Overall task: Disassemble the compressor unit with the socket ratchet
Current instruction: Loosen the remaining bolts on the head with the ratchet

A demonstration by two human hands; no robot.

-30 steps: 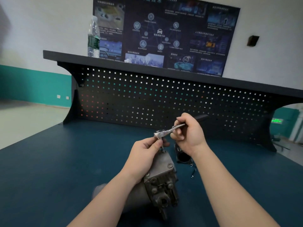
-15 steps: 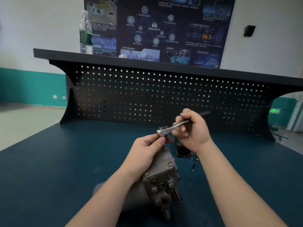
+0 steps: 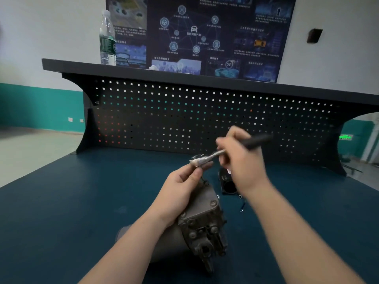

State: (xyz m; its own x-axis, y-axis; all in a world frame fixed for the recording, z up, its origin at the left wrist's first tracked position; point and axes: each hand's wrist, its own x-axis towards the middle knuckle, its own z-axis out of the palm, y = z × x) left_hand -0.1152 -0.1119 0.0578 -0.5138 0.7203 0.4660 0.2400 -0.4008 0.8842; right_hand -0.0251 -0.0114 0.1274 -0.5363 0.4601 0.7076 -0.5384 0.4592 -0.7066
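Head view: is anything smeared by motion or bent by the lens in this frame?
Head view: the right hand and the ratchet it grips are motion-blurred, the black handle a streak; the left hand at the ratchet head and the compressor are sharper; the wide-angle lens bows the shelf and the pegboard; lighting is dim and even, without glare.

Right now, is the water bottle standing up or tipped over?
Standing up. The water bottle sits upright on the shelf, cap end up.
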